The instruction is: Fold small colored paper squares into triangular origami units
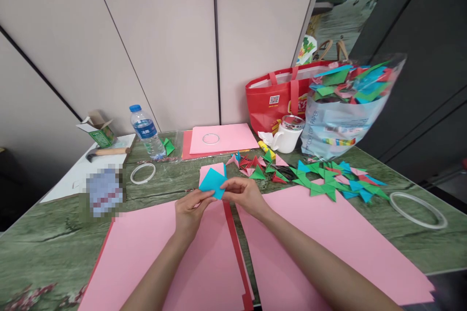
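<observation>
Blue paper square (pixel 212 182) pinched between 2 hands above the counter (pixel 32 238)

The left hand (pixel 190 208) grips the blue paper square at its lower left edge, thumb and fingers closed on it. The right hand (pixel 248 195) pinches the right side in a similar way. The square is held up with 1 corner pointing away from the person, and it partly covers a small pile of pink and blue paper (pixel 204 173).

Beneath the forearms lie 2 spreads of large pink sheets, a left stack (pixel 146 243) with red edges showing and a right stack (pixel 328 248); a narrow strip of counter shows between them.

To the right of the hands, folded paper pieces (pixel 258 172) in green, pink, red and blue lie scattered, and a chain of green pieces (pixel 314 187) overlaps the far edge of the right stack. A large white ring (pixel 442 221) lies near that stack's right side.

At the back stand a white mug (pixel 286 138), a red bag (pixel 264 102) and a clear bag (pixel 328 121) filled with folded paper. On the left, a water bottle (pixel 148 136) stands upright near a smaller ring (pixel 133 176), while a hammer (pixel 113 151) lies on a white sheet (pixel 65 184).
</observation>
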`<state>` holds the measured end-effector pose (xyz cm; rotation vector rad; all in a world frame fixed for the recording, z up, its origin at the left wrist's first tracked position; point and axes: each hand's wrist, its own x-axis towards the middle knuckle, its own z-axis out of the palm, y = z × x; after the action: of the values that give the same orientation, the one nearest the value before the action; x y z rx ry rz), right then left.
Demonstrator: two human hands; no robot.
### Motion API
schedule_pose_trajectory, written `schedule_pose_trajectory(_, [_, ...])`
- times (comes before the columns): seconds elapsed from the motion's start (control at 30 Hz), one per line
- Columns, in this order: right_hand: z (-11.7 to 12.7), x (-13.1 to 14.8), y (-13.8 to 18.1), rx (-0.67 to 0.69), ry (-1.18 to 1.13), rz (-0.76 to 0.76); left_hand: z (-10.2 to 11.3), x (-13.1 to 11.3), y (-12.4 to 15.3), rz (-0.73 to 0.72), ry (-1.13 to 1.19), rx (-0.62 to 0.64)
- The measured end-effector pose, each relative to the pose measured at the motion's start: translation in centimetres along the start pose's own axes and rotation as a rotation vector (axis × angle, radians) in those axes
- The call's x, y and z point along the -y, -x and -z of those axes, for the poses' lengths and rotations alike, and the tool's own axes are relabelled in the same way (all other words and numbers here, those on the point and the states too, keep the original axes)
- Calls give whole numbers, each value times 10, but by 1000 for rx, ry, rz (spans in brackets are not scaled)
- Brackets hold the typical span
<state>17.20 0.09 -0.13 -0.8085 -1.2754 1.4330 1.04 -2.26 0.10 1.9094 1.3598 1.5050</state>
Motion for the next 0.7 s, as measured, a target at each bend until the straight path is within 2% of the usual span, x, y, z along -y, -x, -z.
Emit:
schedule_pose_trajectory(0.17, [1, 2, 1, -4, 89, 62, 1, 0, -2, 24, 25, 21])
schedule_pose_trajectory(0.33, [0, 3, 1, -32, 171, 127, 1, -6, -2, 141, 70, -13])
schedule_pose_trajectory(0.57, [-6, 2, 3, -67, 105, 131, -3, -8, 0, 353, 236, -65])
schedule_pose_trajectory(0.7, [-7, 0, 3, -92, 54, 109, -3, -7, -1, 408, 277, -17])
